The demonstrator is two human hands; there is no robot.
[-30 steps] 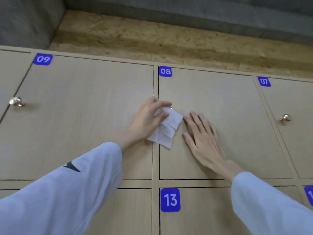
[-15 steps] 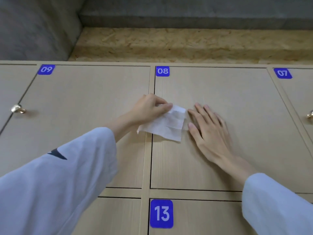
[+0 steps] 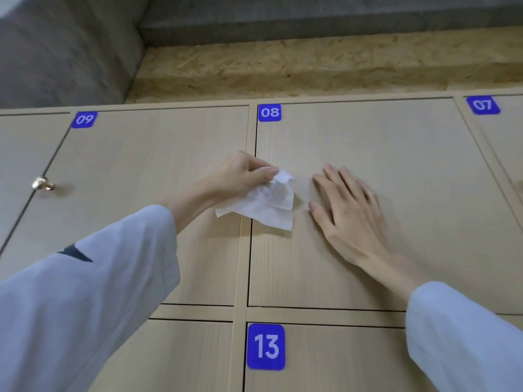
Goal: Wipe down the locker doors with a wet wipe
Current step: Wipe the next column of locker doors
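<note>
Light wooden locker doors fill the head view, each with a blue number tag. My left hand [image 3: 243, 175] pinches a crumpled white wet wipe [image 3: 266, 203] at its top corner. The wipe hangs against the left edge of door 08 [image 3: 396, 165], over the gap beside door 09 [image 3: 147, 171]. My right hand [image 3: 343, 206] lies flat on door 08 with straight, spread fingers, a short way right of the wipe and not touching it.
A brass knob [image 3: 42, 183] sticks out at the left edge of door 09. Door 07 [image 3: 506, 142] is at the far right and door 13 [image 3: 339, 360] is below. Above the lockers run a chipboard ledge [image 3: 311, 66] and a grey concrete wall [image 3: 65, 46].
My left hand has lifted the wipe's top corner off the door, so it now hangs crumpled instead of lying folded flat. My right hand stayed flat on door 08. The camera shifted slightly.
</note>
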